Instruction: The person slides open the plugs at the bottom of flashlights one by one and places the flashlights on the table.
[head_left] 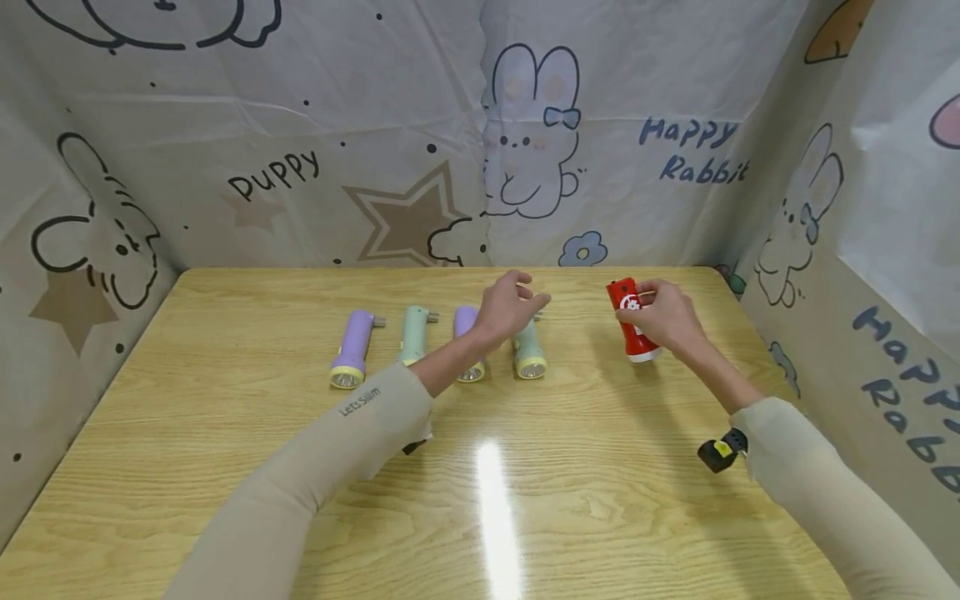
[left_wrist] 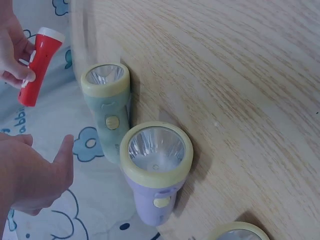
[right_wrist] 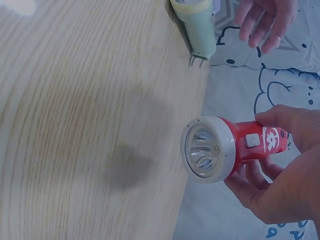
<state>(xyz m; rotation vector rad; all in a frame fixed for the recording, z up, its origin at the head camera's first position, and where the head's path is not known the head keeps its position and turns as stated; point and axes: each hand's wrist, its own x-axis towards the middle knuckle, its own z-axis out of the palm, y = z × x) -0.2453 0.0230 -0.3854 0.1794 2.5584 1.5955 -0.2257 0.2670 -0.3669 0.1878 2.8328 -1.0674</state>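
My right hand (head_left: 666, 319) grips a red flashlight (head_left: 627, 305) by its body, above the right part of the table. In the right wrist view the red flashlight (right_wrist: 242, 142) shows its white rim and clear lens, with the thumb on one side and fingers under the other. My left hand (head_left: 510, 310) hovers with relaxed fingers and nothing in them, over the two rightmost flashlights of a row. Those are a purple flashlight (left_wrist: 155, 175) and a green flashlight (left_wrist: 111, 107), both lying with lenses toward me. The left forearm partly covers the row.
Further left lie another purple flashlight (head_left: 352, 350) and another green flashlight (head_left: 414, 333), with plug prongs sticking out at their far ends. The wooden table (head_left: 600, 500) is bounded at the back and sides by cartoon-printed cloth (head_left: 420, 100).
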